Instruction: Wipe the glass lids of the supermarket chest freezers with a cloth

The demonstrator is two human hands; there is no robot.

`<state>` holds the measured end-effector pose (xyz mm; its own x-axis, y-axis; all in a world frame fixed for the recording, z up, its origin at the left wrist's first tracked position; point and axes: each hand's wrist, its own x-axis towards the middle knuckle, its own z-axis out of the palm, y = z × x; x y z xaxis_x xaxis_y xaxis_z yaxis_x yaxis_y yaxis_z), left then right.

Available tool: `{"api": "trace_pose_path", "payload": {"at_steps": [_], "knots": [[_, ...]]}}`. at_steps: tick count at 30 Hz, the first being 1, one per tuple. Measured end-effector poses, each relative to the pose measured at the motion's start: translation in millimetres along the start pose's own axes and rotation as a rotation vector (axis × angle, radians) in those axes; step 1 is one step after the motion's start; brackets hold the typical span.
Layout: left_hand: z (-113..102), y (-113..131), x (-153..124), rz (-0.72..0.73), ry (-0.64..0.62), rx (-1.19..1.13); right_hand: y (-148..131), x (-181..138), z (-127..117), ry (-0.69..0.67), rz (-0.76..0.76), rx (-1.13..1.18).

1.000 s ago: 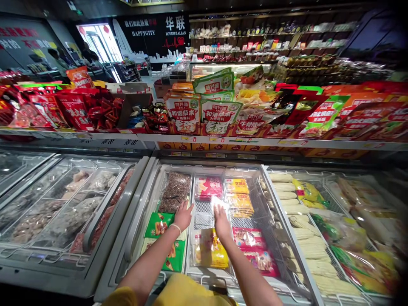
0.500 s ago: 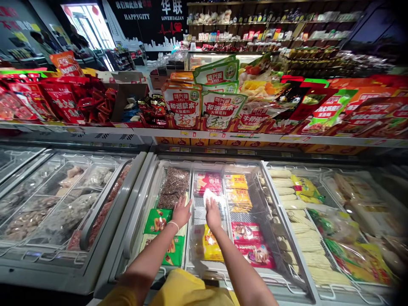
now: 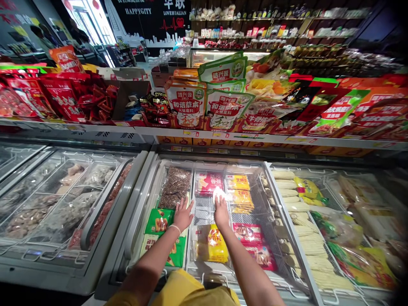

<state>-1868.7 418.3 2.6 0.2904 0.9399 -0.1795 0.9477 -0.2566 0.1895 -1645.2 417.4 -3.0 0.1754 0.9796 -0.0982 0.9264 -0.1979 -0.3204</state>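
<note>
Fingers of both hands are spread and flat, clamped on nothing. L hand (image 3: 182,213) lies palm-down w/ fingers apart on the glass lid (image 3: 255,178) of the chest freezer (image 3: 140,221), above the spot where the bag of dark brown frozen bits (image 3: 175,187) meets the green pkg (image 3: 158,221). A pale band sits on that wrist. R hand (image 3: 221,213) is just beside it, also palm-down on the glass, fingertips at a bright glare patch, over the bare wire basket floor (image 3: 204,210). Hands are near each other but not touching.

Under the lid, middle column: red pkg (image 3: 208,182) at the far end, yellow pkg (image 3: 212,248) at the near end. Right of those: stacked yellow-orange pkgs (image 3: 238,191) far, red-pink pkgs (image 3: 251,242) near. A second green pkg (image 3: 174,253) lies nearer the person, partly behind the L forearm.

Next compartment to the right holds corn cobs (image 3: 296,208) and yellow bags (image 3: 304,187). Left freezer (image 3: 63,199) holds pale bagged frozen food, detail too blurred to tell. Shelf (image 3: 223,137) above the freezers carries hotpot-base pouches (image 3: 186,104) in red, white and green, w/ red packs (image 3: 63,100) to the left. Yellow sleeve (image 3: 185,291) at bottom edge.
</note>
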Motion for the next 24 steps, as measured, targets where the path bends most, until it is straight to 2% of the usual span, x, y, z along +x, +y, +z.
{"api": "trace_pose_path", "payload": {"at_steps": [3, 5, 8, 10, 13, 15, 17, 19, 20, 22, 24], "knots": [[-3, -1, -2, 0.01, -0.007, 0.006, -13, -4, 4, -0.106, -0.244, -0.023], [-5, -6, -2, 0.025, -0.014, 0.009, 3, -1, -6, -0.136, -0.293, -0.038], [-9, -13, 1, 0.051, -0.024, 0.01, 43, 11, -27, -0.071, -0.126, -0.05], [-12, -16, 7, 0.059, -0.014, 0.014, 59, 16, -35, -0.017, -0.002, -0.052], [-17, -14, 23, 0.049, 0.017, 0.023, 45, 14, -26, 0.017, 0.093, -0.052], [-21, -10, 37, 0.04, 0.017, 0.029, 20, 8, -12, -0.002, 0.041, -0.05], [-26, -7, 50, 0.027, 0.001, 0.029, 1, 4, -2, -0.052, -0.123, -0.046], [-31, -8, 61, 0.014, -0.01, 0.024, 0, 6, -1, -0.104, -0.284, -0.043], [-34, -10, 66, 0.007, -0.014, 0.022, 7, 10, -5, -0.112, -0.314, -0.042], [-37, -15, 74, 0.002, -0.022, 0.02, 28, 20, -17, -0.085, -0.24, -0.041], [-39, -19, 80, 0.009, -0.02, 0.022, 47, 32, -28, -0.018, -0.071, -0.043]]}}
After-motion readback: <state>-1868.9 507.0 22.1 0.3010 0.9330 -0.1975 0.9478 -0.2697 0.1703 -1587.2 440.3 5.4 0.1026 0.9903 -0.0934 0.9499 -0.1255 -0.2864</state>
